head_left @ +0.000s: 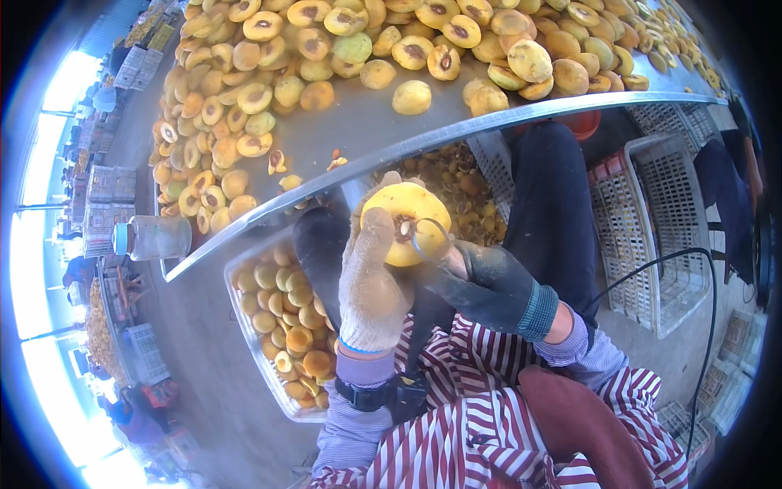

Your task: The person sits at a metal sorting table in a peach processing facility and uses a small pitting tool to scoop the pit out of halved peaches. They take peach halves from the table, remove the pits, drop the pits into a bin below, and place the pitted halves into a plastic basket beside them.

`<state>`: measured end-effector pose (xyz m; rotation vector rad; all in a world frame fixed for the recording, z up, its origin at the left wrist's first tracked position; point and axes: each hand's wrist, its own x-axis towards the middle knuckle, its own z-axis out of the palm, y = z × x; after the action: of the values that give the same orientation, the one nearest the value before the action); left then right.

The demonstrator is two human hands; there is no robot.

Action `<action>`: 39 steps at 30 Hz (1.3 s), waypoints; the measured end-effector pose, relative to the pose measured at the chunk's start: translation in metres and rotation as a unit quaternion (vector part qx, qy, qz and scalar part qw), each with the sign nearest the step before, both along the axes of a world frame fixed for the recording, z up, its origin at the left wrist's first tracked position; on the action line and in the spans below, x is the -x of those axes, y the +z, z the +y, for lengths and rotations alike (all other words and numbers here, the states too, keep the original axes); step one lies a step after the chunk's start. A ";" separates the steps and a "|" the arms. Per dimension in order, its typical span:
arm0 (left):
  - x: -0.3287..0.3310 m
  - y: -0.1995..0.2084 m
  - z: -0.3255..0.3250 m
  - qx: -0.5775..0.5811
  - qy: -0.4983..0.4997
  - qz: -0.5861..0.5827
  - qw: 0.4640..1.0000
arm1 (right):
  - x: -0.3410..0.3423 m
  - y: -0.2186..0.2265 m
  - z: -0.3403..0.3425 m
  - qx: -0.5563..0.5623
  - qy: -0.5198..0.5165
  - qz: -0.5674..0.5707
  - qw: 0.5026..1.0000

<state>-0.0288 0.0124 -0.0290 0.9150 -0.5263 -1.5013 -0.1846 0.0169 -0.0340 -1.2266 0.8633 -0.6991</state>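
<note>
My left hand [371,285], in a pale, stained knit glove, is wrapped round a yellow peach half [391,200]. Its cut face is turned toward my right, with a brown pit and a pale kernel at the centre. In a dark glove, my right hand [493,285] is closed on a pitting tool with a curved wire loop [416,241]. The loop lies against the cut face beside the pit; the handle is mostly hidden in my fingers. Both hands meet above my lap, just in front of the metal table [358,122].
Many peach halves [411,98] cover the table. A white crate [236,285] of halves stands at my left; pits and scraps [456,183] fill a container under the table edge. Plastic crates [652,285] and a black cable [709,326] are at right. A jar [159,238] sits by the table's left corner.
</note>
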 end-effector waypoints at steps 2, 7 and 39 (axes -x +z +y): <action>0.001 -0.001 0.002 0.004 0.007 0.018 1.000 | -0.001 0.001 -0.001 0.035 0.014 0.057 0.998; 0.009 0.002 0.002 0.038 0.042 0.002 0.998 | -0.002 0.001 0.001 0.069 -0.008 0.109 0.992; 0.003 0.003 -0.011 0.366 0.044 -0.460 0.808 | 0.016 -0.003 -0.007 -0.342 0.191 -0.316 0.864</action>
<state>-0.0316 0.0016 -0.0263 0.9583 -1.6114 -0.5475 -0.2003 0.0100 -0.0369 -0.4360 0.2437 -0.3667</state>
